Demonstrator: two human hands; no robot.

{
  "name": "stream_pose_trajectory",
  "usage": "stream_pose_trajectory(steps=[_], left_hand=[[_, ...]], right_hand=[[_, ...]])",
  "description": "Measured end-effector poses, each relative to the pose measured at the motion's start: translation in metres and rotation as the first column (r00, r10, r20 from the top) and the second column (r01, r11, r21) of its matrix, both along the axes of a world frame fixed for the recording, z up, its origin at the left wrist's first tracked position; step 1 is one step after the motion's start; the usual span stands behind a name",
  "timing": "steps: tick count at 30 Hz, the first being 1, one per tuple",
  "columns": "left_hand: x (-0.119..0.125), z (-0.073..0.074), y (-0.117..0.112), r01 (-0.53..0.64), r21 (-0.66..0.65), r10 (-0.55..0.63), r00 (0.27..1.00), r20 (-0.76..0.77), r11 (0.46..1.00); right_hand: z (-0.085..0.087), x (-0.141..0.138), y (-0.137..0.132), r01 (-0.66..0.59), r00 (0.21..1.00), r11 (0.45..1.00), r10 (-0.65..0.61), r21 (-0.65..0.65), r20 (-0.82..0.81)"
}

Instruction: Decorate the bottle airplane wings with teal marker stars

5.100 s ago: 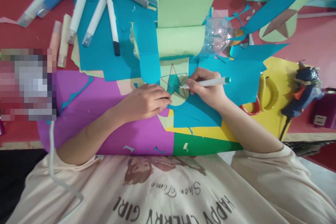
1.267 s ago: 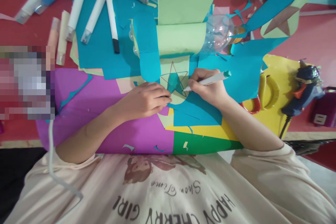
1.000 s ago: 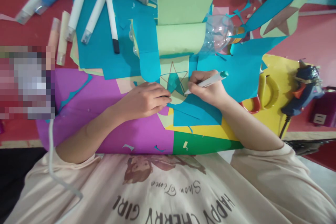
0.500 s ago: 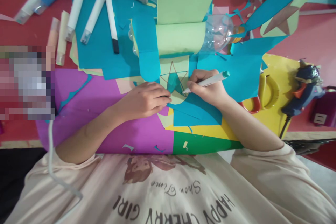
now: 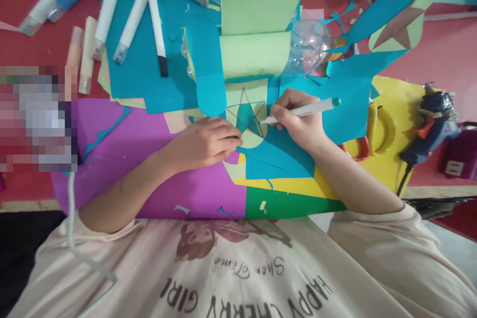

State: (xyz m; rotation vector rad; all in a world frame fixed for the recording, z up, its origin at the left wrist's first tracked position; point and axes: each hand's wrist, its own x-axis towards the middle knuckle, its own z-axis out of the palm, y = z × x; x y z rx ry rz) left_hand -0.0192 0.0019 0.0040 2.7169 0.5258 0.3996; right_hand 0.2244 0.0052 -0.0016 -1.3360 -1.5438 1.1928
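A white marker with a green end (image 5: 313,108) is pinched in my right hand (image 5: 300,119), its tip at the right side of a star outline. The star (image 5: 246,112) is drawn on a pale green paper flap with a rounded end (image 5: 254,140); its middle is coloured teal. My left hand (image 5: 214,141) rests flat with fingers outstretched, fingertips at the flap's lower left edge. The flap adjoins a plastic bottle (image 5: 307,47) wrapped in pale green paper (image 5: 255,54). A blue rounded strip (image 5: 211,69) stands at the bottle's left end.
Several markers (image 5: 130,25) lie at the upper left on blue sheets. At the right are yellow and red scissor handles (image 5: 383,129) and a dark glue gun (image 5: 428,129). A finished brown star (image 5: 400,30) sits on pale paper at upper right. Purple card (image 5: 149,189) lies in front.
My right hand has shifted slightly right and up, and the marker lies flatter with its tip higher along the star's edge. My left hand stays in place.
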Motion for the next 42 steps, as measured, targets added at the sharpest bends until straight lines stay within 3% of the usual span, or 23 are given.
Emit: stream_pose_trajectory(steps=[3,19,29,42], left_hand=[[0.0007,0.0003,0.0001,0.003,0.016,-0.003,1.000,0.021,1.000],[0.0016,0.0002,0.0003,0.002,0.027,-0.003,1.000,0.023,1.000],[0.0006,-0.0006,-0.0004,0.000,0.006,0.000,1.000,0.014,1.000],[0.0000,-0.0005,0.0003,0.003,0.013,-0.003,1.000,-0.011,1.000]], right_hand=[[-0.0030,-0.0029,-0.0017,0.059,0.998,0.998,-0.059,-0.011,-0.006],[-0.0005,-0.0018,0.0002,0.017,0.992,1.000,-0.017,0.003,0.123],[0.0021,-0.0042,0.0003,0.038,0.996,0.999,-0.037,-0.016,0.085],[0.0035,-0.0023,0.0018,-0.049,0.976,0.998,0.054,-0.029,0.210]])
